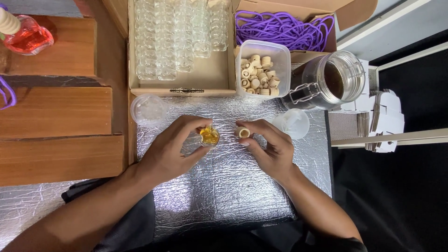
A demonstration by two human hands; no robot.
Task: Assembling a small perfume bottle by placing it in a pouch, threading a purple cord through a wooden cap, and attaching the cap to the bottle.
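A small glass bottle point(208, 136) with golden-yellow liquid inside sits low over the silver foil-covered counter point(224, 186), near its middle, gripped by the fingers of the left hand point(170, 151), which close around its sides. Just to its right, apart from it, a small wooden stopper point(241, 132) is pinched between thumb and fingertips of the right hand point(270, 149). Beside the right hand lies a clear plastic funnel-like piece point(293, 123); beside the left, a round clear plastic lid point(148, 110). Behind them stands a clear tub of wooden stoppers point(261, 70), with a large clip-top glass jar of dark liquid point(333, 81) to its right. Further back, an open cardboard box holds rows of empty glass bottles point(177, 37), and another box holds purple cord point(284, 28). At the far left, on wooden boards point(56, 112), rests a bottle of red liquid point(28, 35)
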